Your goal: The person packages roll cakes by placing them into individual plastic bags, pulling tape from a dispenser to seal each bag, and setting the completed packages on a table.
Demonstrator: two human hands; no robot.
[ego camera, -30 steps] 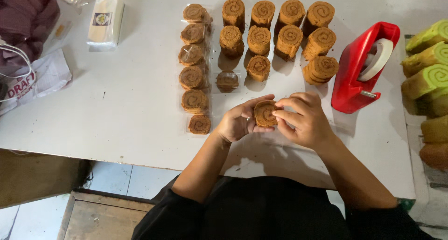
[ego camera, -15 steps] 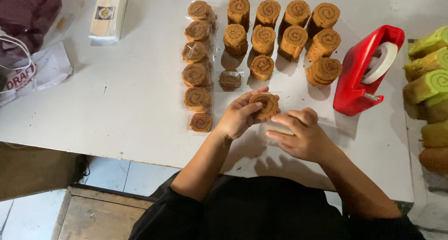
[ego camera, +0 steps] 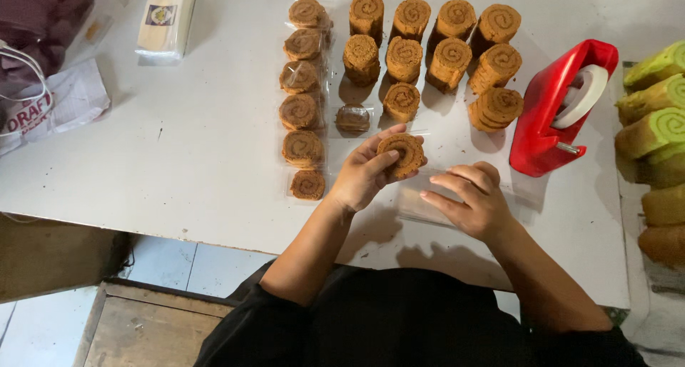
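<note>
My left hand (ego camera: 365, 173) holds a brown swirl roll slice (ego camera: 402, 155) just above the white table (ego camera: 185, 146). My right hand (ego camera: 472, 199) rests flat with fingers spread on a clear plastic sheet (ego camera: 422, 206) lying on the table beside it. A column of wrapped brown slices (ego camera: 301, 96) lies to the left of my left hand. Several unwrapped brown rolls (ego camera: 428, 46) stand behind both hands, with one small wrapped piece (ego camera: 352, 118) between them.
A red tape dispenser (ego camera: 560, 110) stands right of the rolls. Green swirl rolls (ego camera: 656, 103) sit at the right edge. A white packet (ego camera: 165, 18) and a plastic bag (ego camera: 43, 103) lie at the far left. The table's front edge runs below my hands.
My hands have come apart. The left hand kept the brown slice and lifted it slightly, while the right hand let go and moved down onto the clear plastic sheet.
</note>
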